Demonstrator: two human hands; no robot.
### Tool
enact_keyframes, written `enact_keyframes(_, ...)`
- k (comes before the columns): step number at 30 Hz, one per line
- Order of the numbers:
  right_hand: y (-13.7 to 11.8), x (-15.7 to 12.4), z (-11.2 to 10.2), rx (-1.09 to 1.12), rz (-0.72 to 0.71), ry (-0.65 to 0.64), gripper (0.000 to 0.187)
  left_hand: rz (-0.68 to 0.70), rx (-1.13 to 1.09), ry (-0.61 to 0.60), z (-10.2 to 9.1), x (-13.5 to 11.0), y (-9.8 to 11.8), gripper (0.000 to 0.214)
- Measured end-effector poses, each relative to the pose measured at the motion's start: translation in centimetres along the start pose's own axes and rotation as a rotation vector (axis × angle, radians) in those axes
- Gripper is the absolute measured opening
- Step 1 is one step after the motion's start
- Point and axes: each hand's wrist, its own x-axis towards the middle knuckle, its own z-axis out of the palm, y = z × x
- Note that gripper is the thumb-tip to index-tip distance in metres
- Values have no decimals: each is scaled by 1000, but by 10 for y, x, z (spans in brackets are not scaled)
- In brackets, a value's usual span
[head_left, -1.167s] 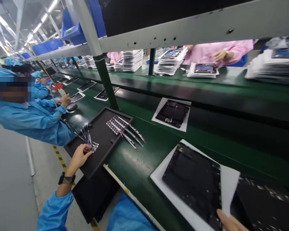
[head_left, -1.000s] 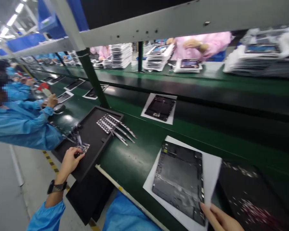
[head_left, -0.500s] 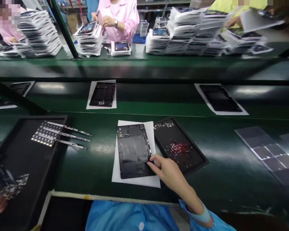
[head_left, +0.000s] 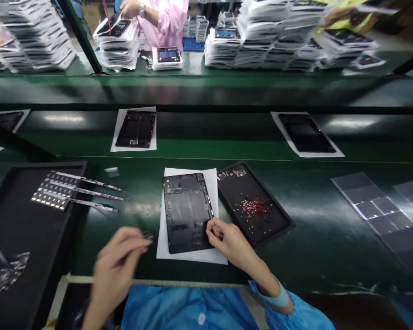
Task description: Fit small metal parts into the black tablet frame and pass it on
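Leaving the left tray [head_left: 44, 233], the left hand [head_left: 119, 261] now hovers near the worktop's [head_left: 141, 174] front edge, fingers pinching one small part [head_left: 147, 234] (dark, blurred), so both hands flank the shell [head_left: 187, 213]. This single shell lies on one sheet [head_left: 203, 256] toward that edge; the right hand's [head_left: 232, 240] fingers rest at its right edge, whether pinching I cannot tell. Trays number two, counting the right tray [head_left: 254, 188]; three strips [head_left: 101, 194] overhang the left one's right edge.

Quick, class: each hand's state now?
Left hand: closed, pinching a small dark part.
Right hand: fingers curled at the edge of a flat black rectangular housing; grip unclear.
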Motion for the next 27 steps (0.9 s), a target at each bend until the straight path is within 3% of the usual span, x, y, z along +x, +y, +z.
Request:
enact_keyframes(4, 1, -4, -2, 83, -34, -1, 9, 220, -96, -271, 86, 32, 7, 31)
enact_keyframes(7, 1, -5, -3, 116, -44, -19, 9, 221, -93, -414, 116, 44, 4, 28)
enact_keyframes(11, -1, -5, -6, 116, -57, -46, 10, 208, -128, -496, 119, 46, 2, 20)
enact_keyframes(18, -2, -4, -5, 20, -90, 5, 7, 103, -161, -454, 122, 46, 2, 14)
enact_keyframes(27, 0, 0, 9, 78, -110, 142, 15, -67, -231, -454, 124, 45, -2, 15)
